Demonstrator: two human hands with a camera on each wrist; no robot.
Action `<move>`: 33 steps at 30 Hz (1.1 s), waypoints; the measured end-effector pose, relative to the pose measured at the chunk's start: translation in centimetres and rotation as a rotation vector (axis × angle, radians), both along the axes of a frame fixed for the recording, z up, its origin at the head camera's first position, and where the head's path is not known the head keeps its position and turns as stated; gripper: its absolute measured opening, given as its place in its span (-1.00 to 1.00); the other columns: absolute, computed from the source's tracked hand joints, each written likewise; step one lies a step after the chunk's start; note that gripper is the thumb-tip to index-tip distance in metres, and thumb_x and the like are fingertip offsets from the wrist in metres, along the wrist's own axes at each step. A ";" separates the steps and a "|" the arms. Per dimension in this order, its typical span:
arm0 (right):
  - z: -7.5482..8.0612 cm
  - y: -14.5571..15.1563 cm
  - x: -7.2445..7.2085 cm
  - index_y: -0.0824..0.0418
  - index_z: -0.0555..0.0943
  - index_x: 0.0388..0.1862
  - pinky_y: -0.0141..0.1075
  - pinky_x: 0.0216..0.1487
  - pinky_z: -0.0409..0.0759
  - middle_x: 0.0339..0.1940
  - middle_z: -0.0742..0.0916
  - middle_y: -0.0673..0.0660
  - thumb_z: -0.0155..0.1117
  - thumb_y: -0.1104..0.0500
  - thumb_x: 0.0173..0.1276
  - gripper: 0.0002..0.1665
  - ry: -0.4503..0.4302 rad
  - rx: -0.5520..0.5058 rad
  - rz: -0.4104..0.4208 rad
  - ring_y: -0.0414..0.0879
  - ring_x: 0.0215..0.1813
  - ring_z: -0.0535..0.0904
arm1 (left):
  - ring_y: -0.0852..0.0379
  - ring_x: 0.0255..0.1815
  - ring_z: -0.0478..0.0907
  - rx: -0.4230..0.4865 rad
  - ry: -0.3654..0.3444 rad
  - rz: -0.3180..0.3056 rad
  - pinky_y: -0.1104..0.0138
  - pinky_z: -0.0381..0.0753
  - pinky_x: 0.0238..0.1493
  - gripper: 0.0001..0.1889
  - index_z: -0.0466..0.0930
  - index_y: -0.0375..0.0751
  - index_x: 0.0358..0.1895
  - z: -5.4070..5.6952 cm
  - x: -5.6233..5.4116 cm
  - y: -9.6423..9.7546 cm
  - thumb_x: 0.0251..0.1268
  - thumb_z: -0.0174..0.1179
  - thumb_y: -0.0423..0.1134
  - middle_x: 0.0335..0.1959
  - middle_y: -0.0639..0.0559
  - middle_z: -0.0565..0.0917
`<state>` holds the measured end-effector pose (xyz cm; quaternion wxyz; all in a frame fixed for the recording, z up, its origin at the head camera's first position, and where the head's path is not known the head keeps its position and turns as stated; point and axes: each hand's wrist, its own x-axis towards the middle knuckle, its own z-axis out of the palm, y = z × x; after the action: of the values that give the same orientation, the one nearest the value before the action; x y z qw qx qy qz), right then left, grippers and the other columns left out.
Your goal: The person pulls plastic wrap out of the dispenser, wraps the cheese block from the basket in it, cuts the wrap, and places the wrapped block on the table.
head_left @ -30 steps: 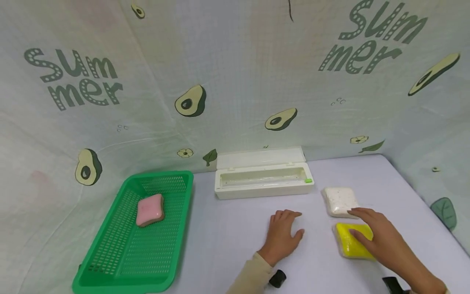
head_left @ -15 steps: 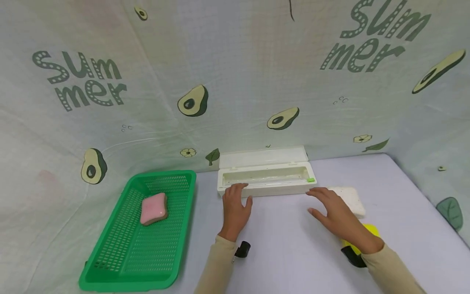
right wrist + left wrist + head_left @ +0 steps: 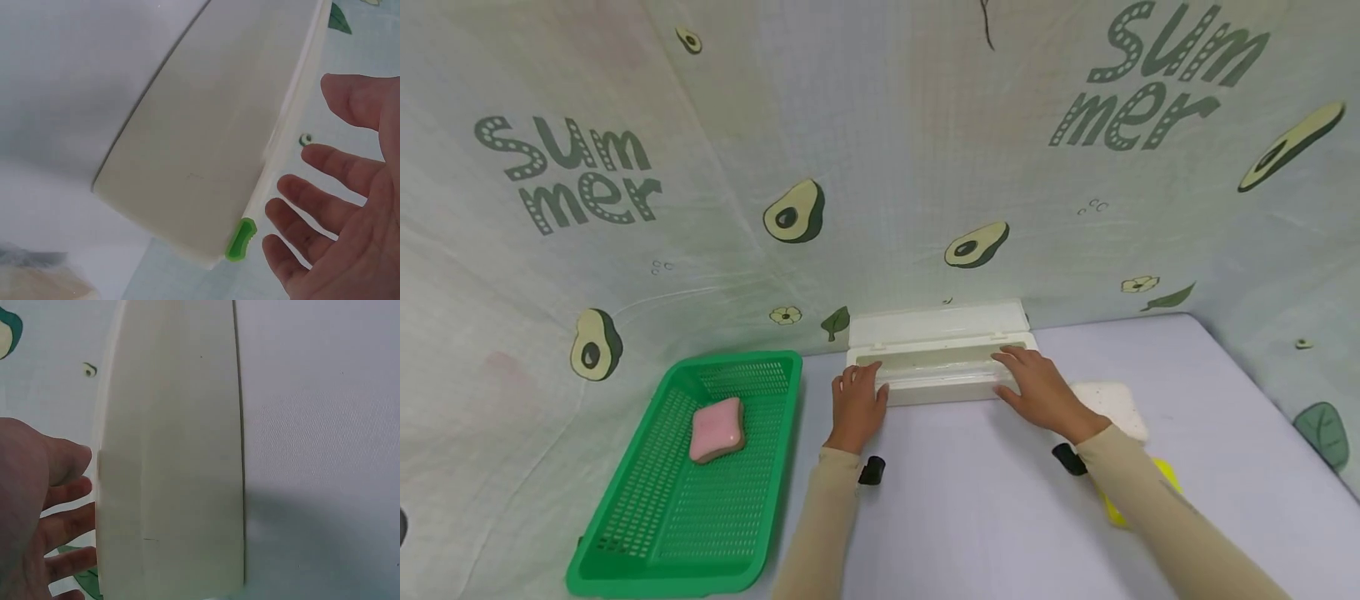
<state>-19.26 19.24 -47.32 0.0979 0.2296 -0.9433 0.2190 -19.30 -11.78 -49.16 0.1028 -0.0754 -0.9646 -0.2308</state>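
Note:
A long white box [image 3: 936,392], like a cling film dispenser, lies at the back of the table with its lid [image 3: 940,322] folded back. Clear film stretches along the inside. My left hand [image 3: 854,412] is at the left end, fingertips over the front rim, thumb at the front edge. At the right end, my right hand [image 3: 1042,392] reaches over the rim with relaxed, spread fingers. A green slider [image 3: 241,239] on the box edge shows in the right wrist view, close to those fingers; the hand hides it in the head view.
A green basket [image 3: 782,467] on the left holds a pink square block [image 3: 717,429]. Right of the box lies a white square block [image 3: 1116,407]. A yellow block [image 3: 1115,511] sits partly hidden under my right forearm. A printed cloth [image 3: 880,150] hangs behind.
Both hands have moved left and away from me, up to the box. The right hand has left its place over the yellow and white blocks. The blocks and the basket have stayed put.

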 end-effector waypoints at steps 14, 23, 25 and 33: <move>-0.3 -0.4 -2.4 0.43 0.69 0.14 0.32 0.33 0.42 0.11 0.76 0.36 0.32 0.21 0.54 -0.66 -0.160 0.080 0.019 0.33 0.26 0.63 | -0.19 0.32 0.46 -0.115 0.016 -0.024 -0.15 0.26 0.36 -0.84 0.81 -0.16 0.00 0.0 -0.8 -0.4 0.53 0.28 -0.28 -0.04 -0.08 0.80; -0.5 -0.3 -2.9 0.45 0.67 0.17 0.23 0.34 0.52 0.20 0.72 0.41 0.31 0.21 0.55 -0.64 -0.171 0.045 0.089 0.36 0.29 0.62 | -0.20 0.39 0.45 -0.127 -0.064 -0.107 -0.17 0.25 0.43 -0.71 0.70 -0.17 0.26 0.0 -1.2 -0.7 0.62 0.17 -0.26 0.23 -0.11 0.73; -0.7 -0.3 -3.0 0.46 0.66 0.19 0.20 0.32 0.55 0.19 0.73 0.41 0.31 0.20 0.56 -0.62 -0.178 0.044 0.117 0.36 0.28 0.64 | -0.22 0.41 0.45 -0.109 -0.098 -0.125 -0.19 0.22 0.45 -0.70 0.70 -0.19 0.27 -0.1 -1.3 -0.8 0.65 0.12 -0.25 0.25 -0.10 0.73; -1.0 -0.3 -3.2 0.45 0.70 0.08 0.13 0.22 0.63 0.04 0.79 0.33 0.36 0.20 0.51 -0.67 -0.172 0.049 0.116 0.28 0.15 0.71 | -0.18 0.25 0.57 -0.084 -0.142 -0.134 -0.20 0.16 0.48 -0.73 0.75 -0.22 0.11 -0.4 -1.6 -0.9 0.69 0.07 -0.23 0.10 -0.10 0.77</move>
<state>-22.47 18.95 -48.30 -0.0021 0.2666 -0.9384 0.2200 -20.94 -12.66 -49.55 0.0152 -0.1275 -0.9710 -0.2015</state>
